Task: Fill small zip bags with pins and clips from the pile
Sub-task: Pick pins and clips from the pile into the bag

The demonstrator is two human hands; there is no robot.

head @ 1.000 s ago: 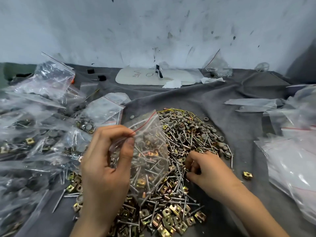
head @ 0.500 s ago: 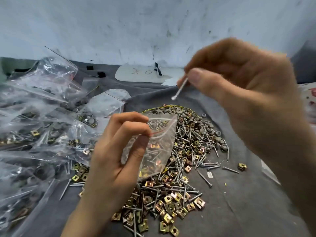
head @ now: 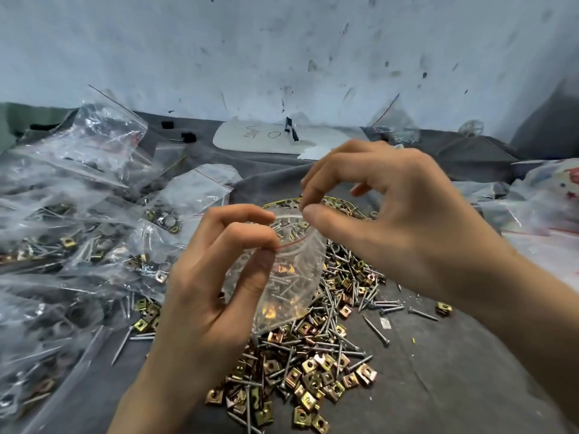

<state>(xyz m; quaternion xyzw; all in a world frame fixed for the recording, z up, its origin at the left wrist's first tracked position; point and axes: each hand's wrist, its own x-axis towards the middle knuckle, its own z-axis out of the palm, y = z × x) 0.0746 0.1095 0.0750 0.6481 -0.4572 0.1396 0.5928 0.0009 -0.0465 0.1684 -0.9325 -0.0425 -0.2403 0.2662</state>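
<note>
zip bag [head: 297,277] over pile [head: 313,371] | L hand [head: 203,292] pinches near rim | R hand [head: 407,233]: far rim

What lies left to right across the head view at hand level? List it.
Heap of filled bags, left hand, small zip bag, right hand, lone clip, loose bags.

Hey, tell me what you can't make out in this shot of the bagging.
Head view:
- Any pin in the right hand's grip at the bag's rim: fingertips cover it.
- Count inside the bag: left hand's thumb and crinkled plastic hide it.
- Writing on the white card: too small.
- Bags at right: blurred, cut by the edge.
</note>
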